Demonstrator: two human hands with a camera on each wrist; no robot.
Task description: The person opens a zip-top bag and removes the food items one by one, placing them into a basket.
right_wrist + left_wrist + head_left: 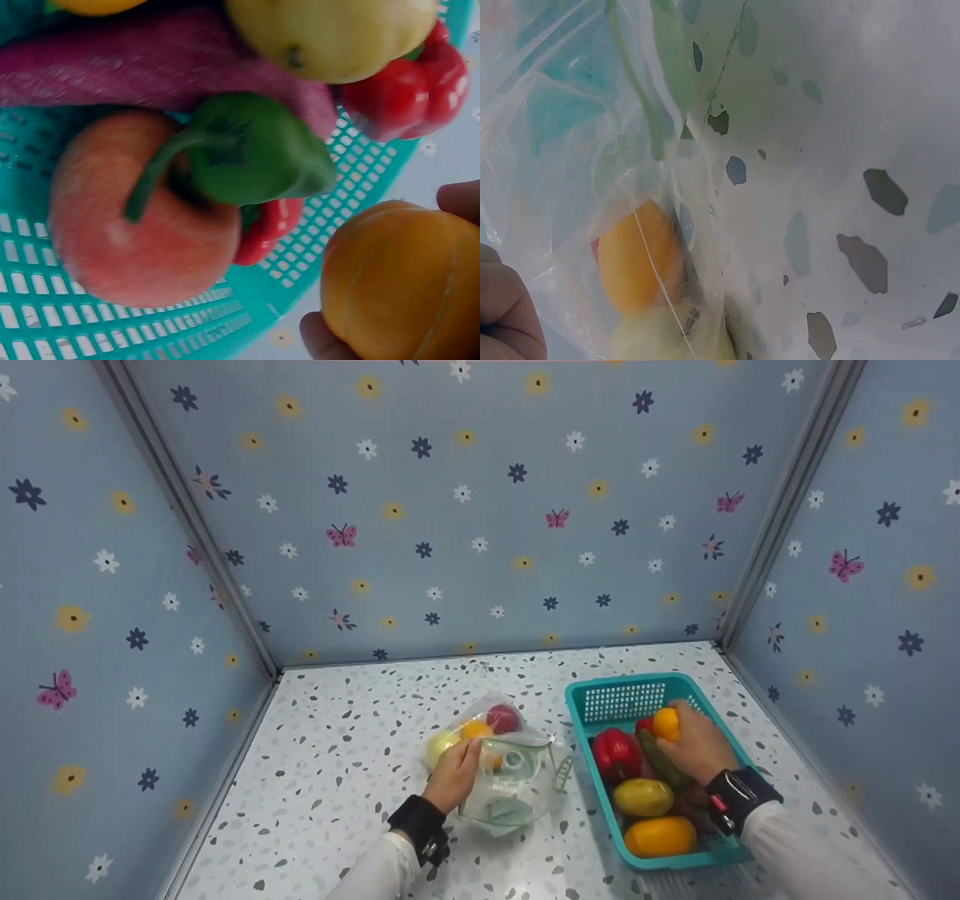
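Note:
In the head view my left hand (454, 771) pinches the edge of a clear plastic bag (517, 799) with a green printed outline. Inside the bag are a pale yellow-green fruit (442, 746), an orange-yellow fruit (476, 730) and a red fruit (503, 719). Over the far part of the teal basket, my right hand (701, 742) grips a round orange-yellow fruit (666, 724). Faint grooves run along that fruit (401, 281) in the right wrist view, with fingertips on either side. Only curled fingers (506, 311) of the left hand appear in the left wrist view, beside the bag.
The teal basket (581, 712) holds a red bell pepper (617, 754), a green vegetable (661, 761), a yellow potato-like item (643, 797), an orange oblong item (660, 837) and a pinkish round fruit (135, 225). Flowered panels (480, 510) enclose the speckled tabletop (322, 750).

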